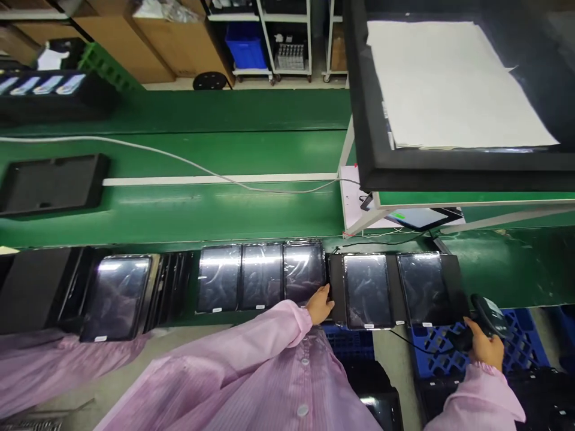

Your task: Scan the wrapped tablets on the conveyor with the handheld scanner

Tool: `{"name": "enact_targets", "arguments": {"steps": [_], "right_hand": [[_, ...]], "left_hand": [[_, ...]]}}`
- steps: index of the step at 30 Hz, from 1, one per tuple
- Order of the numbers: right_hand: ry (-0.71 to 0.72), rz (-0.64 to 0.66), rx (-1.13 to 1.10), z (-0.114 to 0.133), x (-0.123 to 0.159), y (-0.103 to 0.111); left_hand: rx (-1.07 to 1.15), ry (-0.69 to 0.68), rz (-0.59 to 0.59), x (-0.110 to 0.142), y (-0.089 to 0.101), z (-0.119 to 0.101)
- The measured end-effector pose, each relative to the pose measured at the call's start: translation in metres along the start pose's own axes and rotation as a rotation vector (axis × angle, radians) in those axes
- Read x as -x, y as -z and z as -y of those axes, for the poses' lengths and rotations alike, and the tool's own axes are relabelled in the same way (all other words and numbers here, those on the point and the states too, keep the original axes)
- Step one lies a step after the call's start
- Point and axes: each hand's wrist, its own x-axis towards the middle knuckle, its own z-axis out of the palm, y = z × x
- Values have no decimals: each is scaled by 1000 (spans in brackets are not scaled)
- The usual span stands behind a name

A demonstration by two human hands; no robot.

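My left hand (320,305) is at the lower right corner of a film-wrapped tablet (304,272), its fingers closed at that edge; part of the grip is hidden. Two more wrapped tablets, a middle one (262,276) and a left one (219,278), lie side by side with it. In my right hand (487,347) is a black handheld barcode scanner (489,316), with the fingers wrapped round its handle. Between my hands, one tablet (367,290) and another tablet (423,287) rest on black foam trays. Small white labels show at their lower edges.
A co-worker's pink sleeve (67,368) reaches in at left, below a tablet (117,293) on stacked trays. A raised stand (368,170) with white paper (453,90) overhangs the right side. A cable (179,157) crosses the green bench (224,209). Blue crates (525,341) stand below right.
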Motion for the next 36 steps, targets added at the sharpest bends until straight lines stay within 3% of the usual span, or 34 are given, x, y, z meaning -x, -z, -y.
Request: {"name": "enact_targets", "arguments": {"steps": [4,6,9,12,14,16,18,20,24,27,29,33,35,36], "right_hand": [[-29,-103,179,-5,92,28],[-6,-104,190,-8,146,38],[54,61,199,-17,234,36],[81,318,228,-28,331,2],[109,577,191,-36,394,-36],[176,745,140,-45,447,-76],[225,789,148,-54,483,-107],[252,770,187,-60,502,-126],[292,739,194,-57,515,-132],[352,763,147,-45,525,-131],[396,779,99,-35,535,-132],[465,828,-41,-11,547,-141],[516,843,-123,3,544,-145],[560,840,-157,10,541,-147]], "left_hand": [[-8,17,72,35,43,20],[-9,27,69,57,80,35],[-11,52,-37,89,149,63],[-13,82,-246,119,220,94],[-14,94,-410,134,262,114],[-21,96,-562,147,295,133],[-59,84,-692,157,319,152],[-106,80,-771,165,334,169],[-173,65,-794,177,340,187],[-100,-14,-689,178,323,175],[31,-48,-435,174,299,152],[202,-70,305,170,234,86],[279,-71,510,170,205,56],[327,-54,534,170,192,44]]}}
